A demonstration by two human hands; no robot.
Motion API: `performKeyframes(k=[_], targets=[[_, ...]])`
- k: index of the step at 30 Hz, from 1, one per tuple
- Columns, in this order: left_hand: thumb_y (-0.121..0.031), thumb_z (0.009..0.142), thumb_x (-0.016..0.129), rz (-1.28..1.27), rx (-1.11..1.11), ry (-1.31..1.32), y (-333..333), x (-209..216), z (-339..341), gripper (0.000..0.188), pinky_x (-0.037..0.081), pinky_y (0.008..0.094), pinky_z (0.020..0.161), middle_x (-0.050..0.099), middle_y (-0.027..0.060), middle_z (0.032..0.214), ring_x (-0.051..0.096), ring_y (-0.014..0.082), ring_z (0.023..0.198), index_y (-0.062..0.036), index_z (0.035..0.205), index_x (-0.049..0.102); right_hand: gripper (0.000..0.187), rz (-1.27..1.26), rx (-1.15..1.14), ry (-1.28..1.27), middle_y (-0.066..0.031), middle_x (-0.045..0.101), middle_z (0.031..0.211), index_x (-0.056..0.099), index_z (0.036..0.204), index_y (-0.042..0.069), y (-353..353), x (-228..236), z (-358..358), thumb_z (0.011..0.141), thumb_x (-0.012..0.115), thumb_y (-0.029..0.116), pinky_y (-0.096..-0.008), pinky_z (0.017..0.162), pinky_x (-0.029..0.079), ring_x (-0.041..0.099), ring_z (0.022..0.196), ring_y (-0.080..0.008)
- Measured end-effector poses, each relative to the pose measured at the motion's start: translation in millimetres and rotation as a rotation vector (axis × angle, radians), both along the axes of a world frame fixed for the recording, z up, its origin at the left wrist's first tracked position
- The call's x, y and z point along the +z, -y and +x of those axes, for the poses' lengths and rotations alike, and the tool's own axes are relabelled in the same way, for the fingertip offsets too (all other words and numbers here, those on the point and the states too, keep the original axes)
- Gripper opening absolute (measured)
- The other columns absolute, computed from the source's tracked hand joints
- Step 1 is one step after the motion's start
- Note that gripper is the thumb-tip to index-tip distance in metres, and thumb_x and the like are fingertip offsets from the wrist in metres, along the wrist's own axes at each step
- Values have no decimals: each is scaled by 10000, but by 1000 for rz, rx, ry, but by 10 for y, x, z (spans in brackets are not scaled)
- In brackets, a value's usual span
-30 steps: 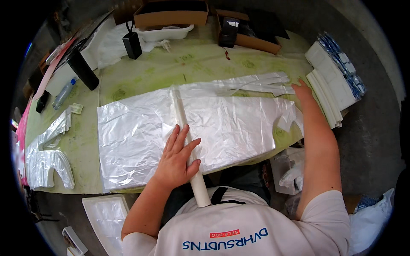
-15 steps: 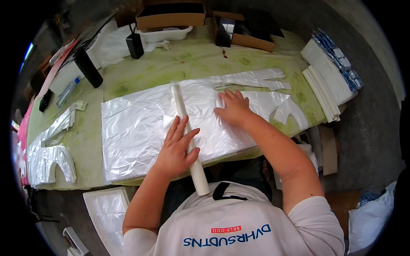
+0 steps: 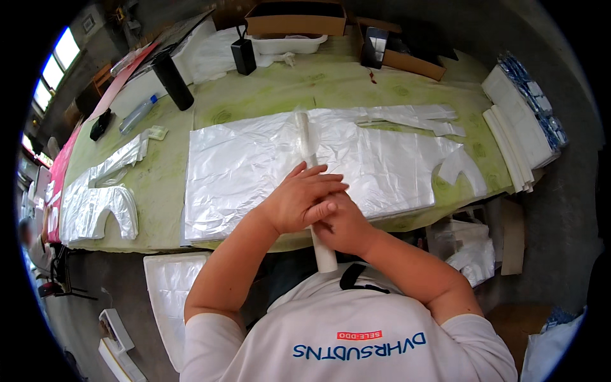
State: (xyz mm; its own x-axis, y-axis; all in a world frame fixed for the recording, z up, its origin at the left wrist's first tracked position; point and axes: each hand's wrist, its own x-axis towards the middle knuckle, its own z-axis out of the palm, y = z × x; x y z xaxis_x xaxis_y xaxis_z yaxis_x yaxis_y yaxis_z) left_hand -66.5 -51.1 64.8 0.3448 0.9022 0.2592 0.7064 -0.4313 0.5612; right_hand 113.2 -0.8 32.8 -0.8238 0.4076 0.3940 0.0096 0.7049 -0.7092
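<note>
Head view: your table (image 3: 254, 95), covered in green patterned cloth, bears a large wrinkled sheet of whitish film (image 3: 242, 165) along its near edge, with strips and a curved cut-out at the sheet's right end. A smaller cut piece of film (image 3: 83, 216) lies at the table's near left corner, apart from the sheet. At the far edge sits an open cardboard box (image 3: 296, 25). Your pale roll (image 3: 324, 251) lies across the sheet, its near end reaching past the table's near edge toward your shirt. Both your hands meet over it: your left hand (image 3: 305, 197) lies on top, fingers extended over the right; your right hand (image 3: 347, 226) is partly covered, so you cannot tell whether it grips the roll. Toward the far left corner lies a clear bottle (image 3: 138, 114) with a blue cap.
</note>
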Motion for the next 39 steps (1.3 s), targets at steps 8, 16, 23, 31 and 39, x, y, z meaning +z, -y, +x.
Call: performKeyframes(k=[8, 16, 23, 31, 39], targets=[[-104, 729, 764, 342, 544, -58, 568, -156, -337, 161, 465, 451, 925, 650, 106, 977, 596, 343, 1030, -61, 831, 647, 268, 49, -130, -163, -148, 670, 1137, 703, 1001, 56, 279, -152, 905, 760, 687, -60, -449, 939, 515, 627, 1091, -372], [-60, 789, 735, -3, 610, -140, 1045, -81, -483, 579, 475, 412, 1020, 481, 133, 1512, 524, 313, 1314, -98, 1352, 608, 266, -55, 31, -142, -130, 694, 1093, 712, 1008, 58, 338, -252, 912, 774, 670, -61, -431, 916, 526, 643, 1065, -344], [-98, 826, 710, 107, 937, -112, 1262, -227, -548, 574, 516, 370, 930, 500, 133, 1469, 556, 293, 1221, -122, 1386, 587, 242, -174, -30, -153, -122, 707, 1064, 710, 1005, 49, 332, -409, 1006, 801, 652, -66, -402, 895, 535, 663, 1026, -320], [-17, 805, 618, 131, 1165, -157, 1455, -219, -918, 509, 380, 444, 1125, 516, 157, 1446, 463, 364, 1326, -103, 1307, 630, 221, -299, -91, -113, -135, 705, 1057, 711, 1001, 38, 349, -512, 1153, 817, 652, -70, -363, 853, 546, 670, 979, -302], [-224, 903, 655, -203, 1176, -382, 1348, -201, -857, 542, 330, 452, 1159, 457, 143, 1492, 420, 370, 1365, -105, 1420, 546, 212, -344, -32, -72, -133, 705, 1038, 703, 1007, 29, 355, -530, 1139, 830, 636, -65, -356, 835, 549, 679, 940, -292]])
